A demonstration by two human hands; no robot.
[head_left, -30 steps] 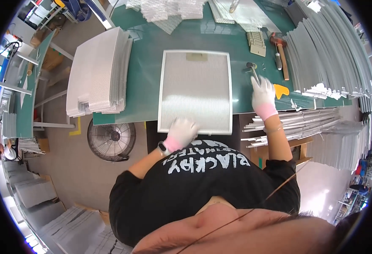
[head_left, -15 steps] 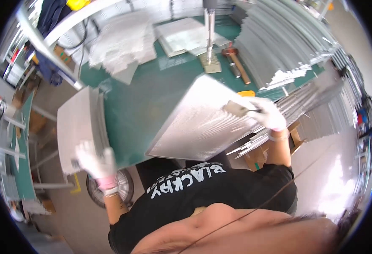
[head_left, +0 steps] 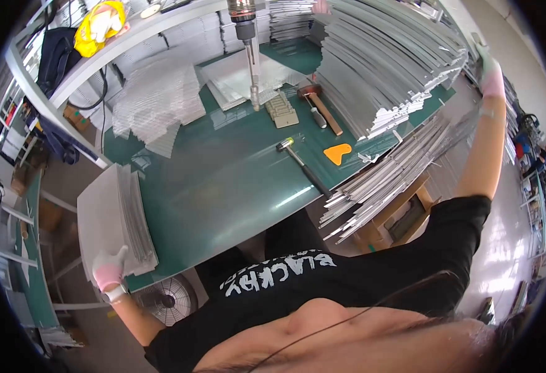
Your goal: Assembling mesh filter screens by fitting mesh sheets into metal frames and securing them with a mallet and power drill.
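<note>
Taking clock directions from the middle of the green desk [head_left: 211, 214], the gloved left hand [head_left: 109, 266] lay at eight o'clock, against the near end of the stack of mesh sheets [head_left: 108, 214], its thumb apart and fingers open. The gloved right hand [head_left: 489, 69] reached far out at two o'clock, beyond the stack of pale frames [head_left: 385, 68]; whether its fingers gripped anything could not be told. A black-handled mallet [head_left: 303, 166] and an orange scraper [head_left: 336, 153] lay near three o'clock, a wooden-handled hammer [head_left: 324, 109] at two. Loose mesh pieces [head_left: 158, 99] spread at eleven, and a drill [head_left: 244, 28] hung at twelve.
</note>
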